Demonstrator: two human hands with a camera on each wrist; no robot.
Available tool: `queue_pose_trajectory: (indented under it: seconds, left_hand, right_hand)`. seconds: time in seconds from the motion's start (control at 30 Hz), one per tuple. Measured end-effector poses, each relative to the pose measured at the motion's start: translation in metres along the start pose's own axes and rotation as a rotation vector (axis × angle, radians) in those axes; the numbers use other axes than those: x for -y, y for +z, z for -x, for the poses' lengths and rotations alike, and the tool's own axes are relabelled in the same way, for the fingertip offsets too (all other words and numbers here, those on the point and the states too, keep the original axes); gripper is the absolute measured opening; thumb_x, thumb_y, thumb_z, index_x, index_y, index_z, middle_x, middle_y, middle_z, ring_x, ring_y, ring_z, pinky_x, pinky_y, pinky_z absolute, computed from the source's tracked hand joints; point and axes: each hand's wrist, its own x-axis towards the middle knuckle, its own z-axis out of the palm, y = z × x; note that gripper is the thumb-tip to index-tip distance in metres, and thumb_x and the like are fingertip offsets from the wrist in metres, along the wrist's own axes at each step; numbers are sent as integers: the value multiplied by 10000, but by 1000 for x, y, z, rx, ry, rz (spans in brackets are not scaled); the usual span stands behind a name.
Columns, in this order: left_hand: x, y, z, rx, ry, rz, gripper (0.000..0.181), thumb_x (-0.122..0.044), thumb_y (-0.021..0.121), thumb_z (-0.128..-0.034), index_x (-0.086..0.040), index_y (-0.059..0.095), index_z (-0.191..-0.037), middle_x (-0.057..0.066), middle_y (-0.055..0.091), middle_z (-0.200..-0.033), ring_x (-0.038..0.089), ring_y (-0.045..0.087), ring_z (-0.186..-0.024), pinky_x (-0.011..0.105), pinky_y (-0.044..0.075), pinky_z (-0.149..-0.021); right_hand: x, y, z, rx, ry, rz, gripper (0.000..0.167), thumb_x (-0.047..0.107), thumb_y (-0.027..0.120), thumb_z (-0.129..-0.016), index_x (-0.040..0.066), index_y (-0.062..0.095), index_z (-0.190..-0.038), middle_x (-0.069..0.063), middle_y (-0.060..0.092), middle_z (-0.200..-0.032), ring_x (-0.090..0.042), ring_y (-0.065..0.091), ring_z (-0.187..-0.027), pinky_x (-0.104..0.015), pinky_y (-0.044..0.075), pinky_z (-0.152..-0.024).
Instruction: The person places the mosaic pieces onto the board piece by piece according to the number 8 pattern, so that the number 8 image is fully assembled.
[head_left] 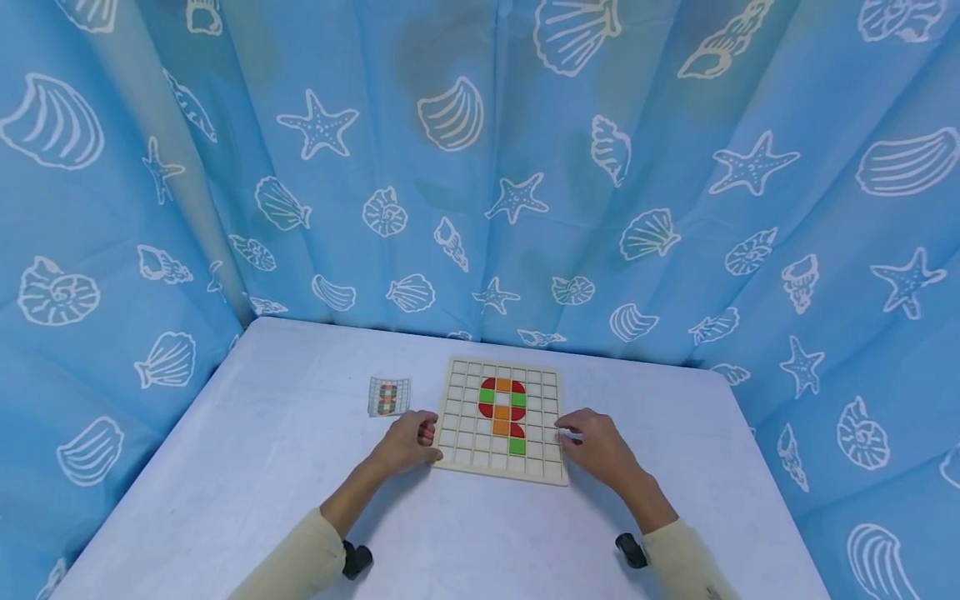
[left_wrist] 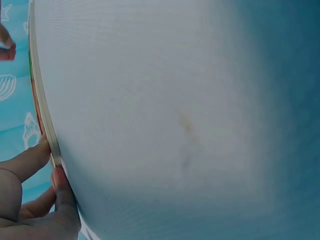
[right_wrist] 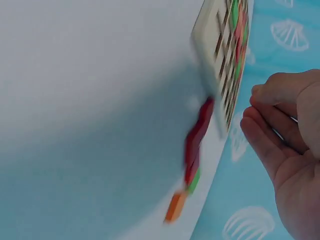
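Note:
A pale grid board (head_left: 468, 442) lies on the table. Red, green and orange tiles (head_left: 501, 423) fill some of its cells in a figure-like pattern. At the board's left edge, my left hand (head_left: 405, 442) pinches the rim between thumb and finger; the left wrist view shows its fingertips on the board edge (left_wrist: 46, 115). My right hand (head_left: 596, 446) hovers by the right edge, fingers loosely bent. In the right wrist view no piece shows between its fingertips (right_wrist: 256, 95). Loose red tiles (right_wrist: 197, 140), a green tile (right_wrist: 194, 181) and an orange tile (right_wrist: 175, 206) lie beside the board.
A small card (head_left: 388, 397) printed with a coloured grid pattern lies left of the board. White cloth covers the table (head_left: 300, 400). Behind and at the sides hangs a blue curtain (head_left: 450, 208) with white shells and starfish.

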Motion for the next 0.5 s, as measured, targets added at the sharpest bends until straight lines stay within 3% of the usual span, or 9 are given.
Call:
queue_pose_trajectory:
  seconds: [0.17, 0.3, 0.5]
  left_hand:
    - [1, 1, 1, -5, 4, 7, 649, -24, 829, -737, 72, 531, -1306, 48, 527, -937, 172, 512, -838, 340, 457, -764]
    - [2, 1, 0, -4, -2, 2, 647, -35, 829, -743, 64, 531, -1308, 47, 526, -940, 175, 508, -844, 342, 453, -761]
    - [1, 2, -1, 1, -12, 1, 644, -32, 827, -744, 62, 532, -1309, 44, 527, -934, 173, 510, -839, 340, 454, -761]
  right_hand:
    - [-29, -8, 13, -4, 42, 35, 294, 87, 804, -787, 58, 735, -1071, -56, 688, -997, -188, 607, -863, -374, 554, -780]
    - [-49, -7, 19, -36, 53, 25, 342, 65, 834, -743, 53, 732, -1068, -64, 687, -990, -206, 617, -893, -392, 558, -776]
    - [-62, -3, 21, -71, 44, 18, 321, 64, 826, -758, 45, 721, -1061, -65, 680, -972, -195, 607, -856, -364, 560, -750]
